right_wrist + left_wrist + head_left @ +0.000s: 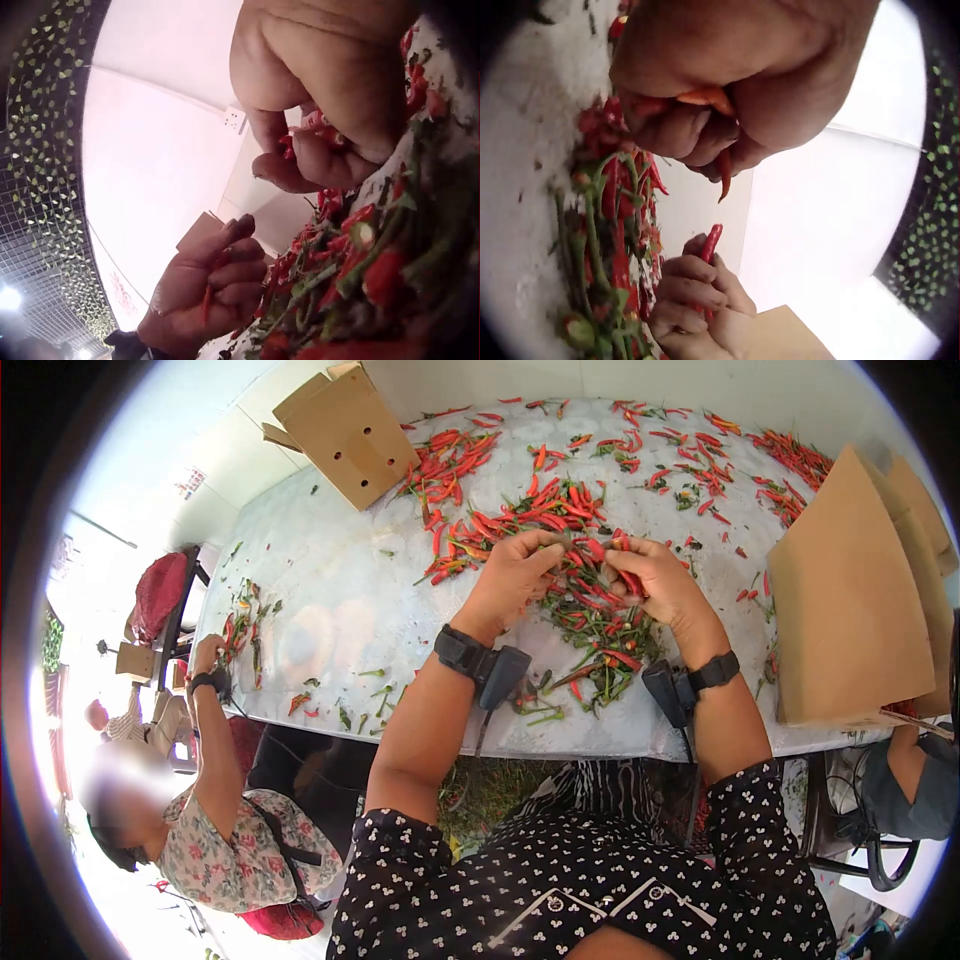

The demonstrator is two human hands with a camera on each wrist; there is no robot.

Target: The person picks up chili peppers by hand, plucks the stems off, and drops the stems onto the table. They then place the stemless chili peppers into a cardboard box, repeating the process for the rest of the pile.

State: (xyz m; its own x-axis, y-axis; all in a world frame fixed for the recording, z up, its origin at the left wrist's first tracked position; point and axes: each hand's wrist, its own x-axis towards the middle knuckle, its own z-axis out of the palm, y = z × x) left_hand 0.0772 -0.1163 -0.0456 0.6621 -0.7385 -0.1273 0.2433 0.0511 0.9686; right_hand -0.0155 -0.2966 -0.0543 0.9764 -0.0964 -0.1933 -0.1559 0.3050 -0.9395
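Note:
Over the pile of red chili peppers, my left hand and right hand work close together. The left grips an orange-red chili pepper, whose pointed tip sticks out below the curled fingers; more orange shows in the palm. In my right hand are red chili peppers; one stands up between thumb and fingers in the left wrist view. The right wrist view shows red bits within the curled right fingers. Beneath both hands lies a heap of green stems and red chilies.
Cardboard boxes stand at the table's back left and right side. More chilies are scattered toward the back. At the left edge another person's hand is by a small group of chilies and stems.

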